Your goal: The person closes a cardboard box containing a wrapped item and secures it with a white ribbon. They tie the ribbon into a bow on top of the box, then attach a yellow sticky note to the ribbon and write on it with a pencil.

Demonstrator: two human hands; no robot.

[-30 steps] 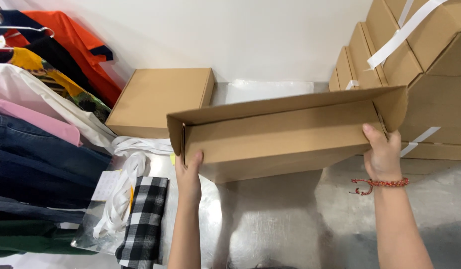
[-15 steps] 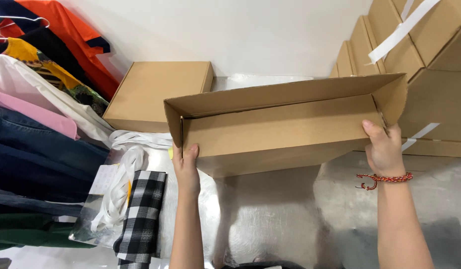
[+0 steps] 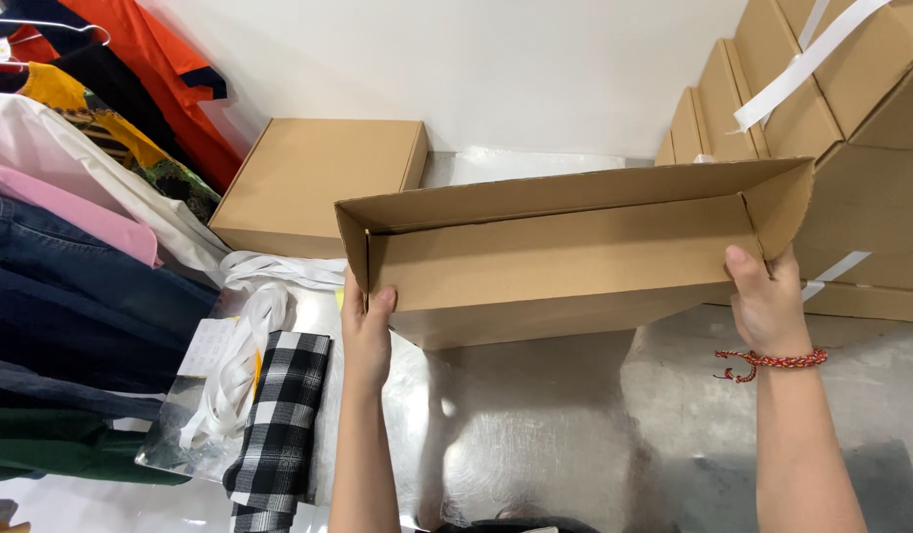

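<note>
Both hands hold an open cardboard box (image 3: 565,257) in the air over a shiny floor (image 3: 575,444): the left hand (image 3: 365,331) grips its left end, the right hand (image 3: 767,301) grips its right end, thumbs inside. A closed box (image 3: 313,183) lies far left, near hanging clothes (image 3: 71,227), and stacked boxes (image 3: 841,118) stand at right.

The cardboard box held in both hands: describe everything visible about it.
The cardboard box is plain brown corrugated board, long and shallow, open, with upright side walls and folded end flaps. It is held tilted so its empty inside faces the camera, raised above the shiny silver surface. The left hand grips its left end, thumb inside; the right hand grips its right end.
</note>
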